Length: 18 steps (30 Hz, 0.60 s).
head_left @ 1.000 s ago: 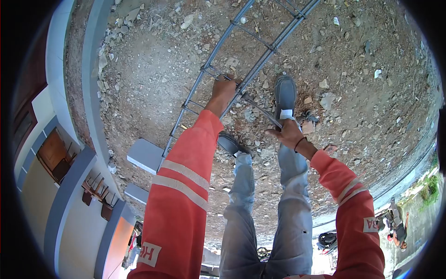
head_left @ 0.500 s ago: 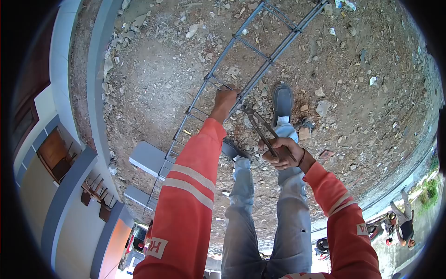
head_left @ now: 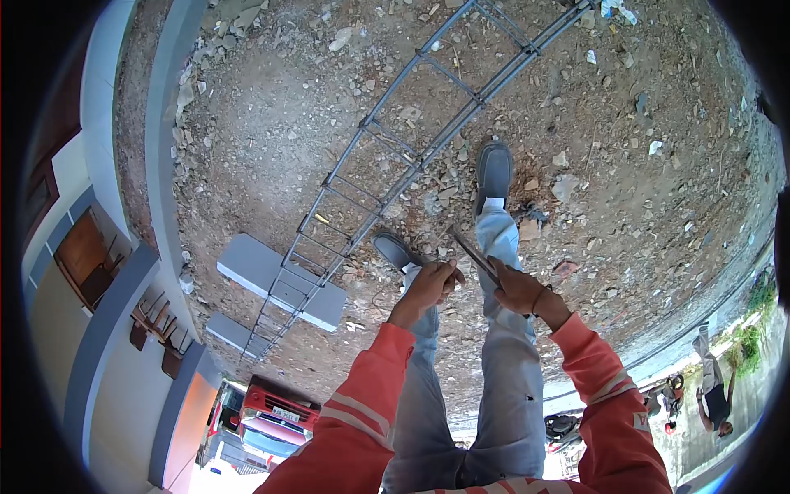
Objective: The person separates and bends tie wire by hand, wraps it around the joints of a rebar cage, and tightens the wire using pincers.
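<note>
My right hand (head_left: pixel 523 291) is wrapped round the handles of long metal pincers (head_left: pixel 472 250), whose head points up and left over the ground. Close beside it, my left hand (head_left: pixel 429 290) is closed with its fingers curled together. What it holds, if anything, is too small or hidden to make out. Beyond both hands, a long steel rebar cage (head_left: pixel 480 101) runs diagonally from upper right to lower left. Neither hand touches the cage.
Two grey blocks (head_left: pixel 247 262) (head_left: pixel 228 330) lie under the cage's lower end. Stony ground with rubble surrounds my shoes (head_left: pixel 494 169). A building with a grey ledge (head_left: pixel 164 123) stands left, a red vehicle (head_left: pixel 278 412) at lower left. Another person (head_left: pixel 717 395) and motorcycles are at lower right.
My left hand has let go of the cage and come back toward my body, beside the right hand. The pincers have moved away from the cage and their handles look closer together.
</note>
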Available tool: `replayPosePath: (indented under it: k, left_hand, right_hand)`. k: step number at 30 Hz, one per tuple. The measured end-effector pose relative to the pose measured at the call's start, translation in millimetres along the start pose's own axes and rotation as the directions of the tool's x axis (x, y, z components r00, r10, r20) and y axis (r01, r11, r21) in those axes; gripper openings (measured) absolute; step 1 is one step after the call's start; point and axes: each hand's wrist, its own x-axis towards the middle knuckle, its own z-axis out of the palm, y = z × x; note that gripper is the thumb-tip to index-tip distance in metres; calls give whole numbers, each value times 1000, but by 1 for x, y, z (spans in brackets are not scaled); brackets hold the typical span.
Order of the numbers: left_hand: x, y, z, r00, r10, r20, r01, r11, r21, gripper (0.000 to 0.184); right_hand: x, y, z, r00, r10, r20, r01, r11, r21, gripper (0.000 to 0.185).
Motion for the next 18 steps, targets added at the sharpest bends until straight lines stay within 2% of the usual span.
replayPosePath:
  k: [1,2,3,4,5,6,7,8,9,10,11,13,14,16,18]
  left_hand:
    - [1,-23,-2,992,-84,-96,56,964,-261,41]
    - [1,-42,-5,968,-184,-170,75,860,-505,40]
    - [-3,-58,-7,960,-188,-210,8,762,-647,36]
    - [-8,-68,-8,958,-196,-209,11,756,-655,36]
    - [-12,-78,-8,957,-174,-231,-59,664,-745,35]
    - [-16,-87,-8,954,-156,-256,-128,560,-818,34]
    - [-20,-94,-8,958,-152,-245,-132,526,-840,30]
    - [-28,-91,-5,955,-162,-249,-131,521,-843,30]
    - [-38,-80,2,934,-271,-233,-41,565,-824,30]
    - [-45,-74,4,901,-374,-219,54,598,-799,31]
    - [-51,-81,3,900,-401,-173,143,644,-752,31]
    - [-62,-99,0,920,-377,-113,179,657,-732,29]
    - [-67,-107,-3,937,-345,-51,209,673,-709,27]
    - [-67,-118,-2,917,-394,-60,243,674,-698,25]
    - [-65,-124,-3,934,-331,-136,170,744,-646,25]
  right_hand:
    - [15,21,12,978,24,-205,-59,984,-169,44]
    - [31,37,21,915,4,-404,-146,935,-322,39]
    - [47,44,22,919,6,-395,-145,935,-324,39]
    - [65,49,19,892,45,-450,-155,965,-211,34]
    - [83,55,16,861,96,-500,-162,983,-91,30]
    - [103,57,13,813,87,-576,-157,985,-72,27]
    - [126,59,9,759,76,-646,-146,988,-56,25]
    - [149,63,6,687,-27,-726,-83,990,-115,26]
    - [177,67,7,569,-113,-814,-47,984,-169,28]
    - [196,63,2,537,-130,-833,-53,981,-187,29]
    - [216,58,-7,501,-149,-853,-59,977,-205,30]
    - [257,55,-18,329,-243,-913,-59,959,-276,31]
    - [276,51,-23,309,-185,-933,-111,967,-229,32]
    - [311,51,-30,289,-113,-951,-157,974,-164,33]
    - [332,56,-26,247,-106,-963,-283,943,-176,35]
